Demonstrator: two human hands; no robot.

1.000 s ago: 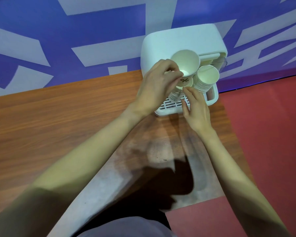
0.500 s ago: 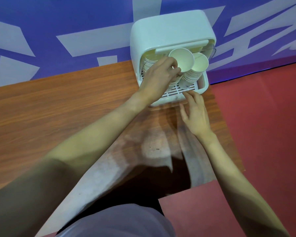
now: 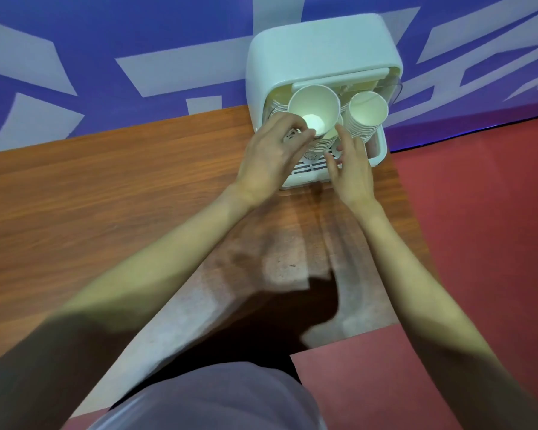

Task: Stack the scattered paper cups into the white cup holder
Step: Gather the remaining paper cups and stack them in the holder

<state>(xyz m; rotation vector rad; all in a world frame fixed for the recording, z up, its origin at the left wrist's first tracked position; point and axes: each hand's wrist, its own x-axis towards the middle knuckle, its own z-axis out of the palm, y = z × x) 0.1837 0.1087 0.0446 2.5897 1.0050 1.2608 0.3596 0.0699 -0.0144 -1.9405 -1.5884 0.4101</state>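
Three cup stacks stood in the holder on the table. The left hand pinched the middle stack's top cup; the right hand, fingers spread, touched that stack.

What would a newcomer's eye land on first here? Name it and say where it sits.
First, the white cup holder at the table's far edge against the blue wall, with two stacks of paper cups inside. The left stack stands taller than the right stack. Both hands meet there: the left hand grips the left stack's side, and the right hand reaches toward its base with straight fingers.
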